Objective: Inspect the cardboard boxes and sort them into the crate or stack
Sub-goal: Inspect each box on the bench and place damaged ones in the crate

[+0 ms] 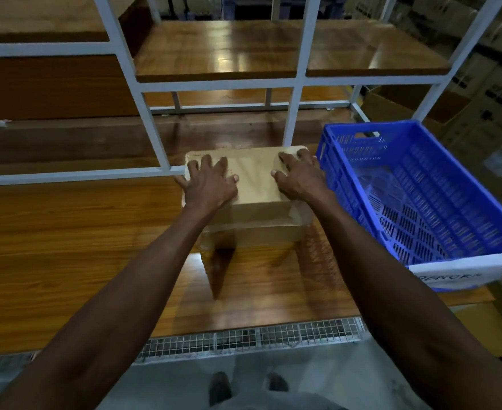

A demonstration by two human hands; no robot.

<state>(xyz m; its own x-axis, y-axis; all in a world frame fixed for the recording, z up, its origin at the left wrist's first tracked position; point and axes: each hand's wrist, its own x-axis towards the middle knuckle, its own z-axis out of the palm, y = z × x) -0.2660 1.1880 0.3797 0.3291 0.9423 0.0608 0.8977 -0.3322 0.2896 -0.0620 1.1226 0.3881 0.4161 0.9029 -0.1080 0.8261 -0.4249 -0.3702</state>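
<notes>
The crate runs off the right edge (its label print blurred).

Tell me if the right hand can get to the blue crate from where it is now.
Probably yes. The right hand rests on the box, the crate sits just beside it on the table, and nothing stands between them.

Brown cardboard box beside blue crate
</notes>
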